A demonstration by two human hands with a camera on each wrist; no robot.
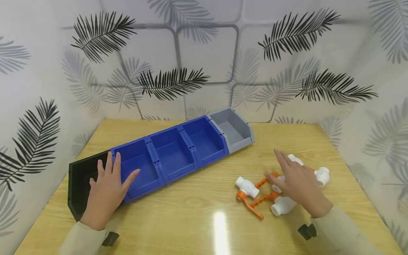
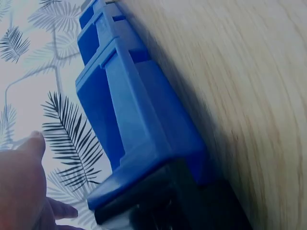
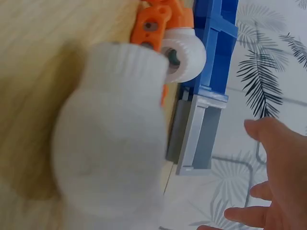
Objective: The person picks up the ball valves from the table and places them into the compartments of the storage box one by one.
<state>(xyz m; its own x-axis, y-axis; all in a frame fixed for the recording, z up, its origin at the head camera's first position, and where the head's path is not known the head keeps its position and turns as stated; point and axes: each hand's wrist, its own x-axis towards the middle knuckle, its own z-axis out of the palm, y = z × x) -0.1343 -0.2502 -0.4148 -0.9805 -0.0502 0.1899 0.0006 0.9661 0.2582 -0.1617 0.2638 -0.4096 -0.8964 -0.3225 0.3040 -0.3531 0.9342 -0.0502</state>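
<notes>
My left hand (image 1: 108, 189), fingers spread, hovers over the black bin (image 1: 79, 184) and the nearest blue bin (image 1: 137, 166) with nothing in it. My right hand (image 1: 298, 182) is held out with fingers extended above several white plastic ball valves with orange handles, partly hiding them. One valve (image 1: 248, 187) lies at the left of this group, and another valve (image 1: 283, 206) sits just below the hand. In the right wrist view a large white valve body (image 3: 112, 134) fills the foreground, well apart from the fingers (image 3: 276, 139).
Joined in a slanting row are the black bin, three blue bins and a grey bin (image 1: 231, 129), all with bare floors except the black one, which is partly hidden. They stand on a wooden table (image 1: 185, 216) before a leaf-patterned backdrop (image 1: 204, 53).
</notes>
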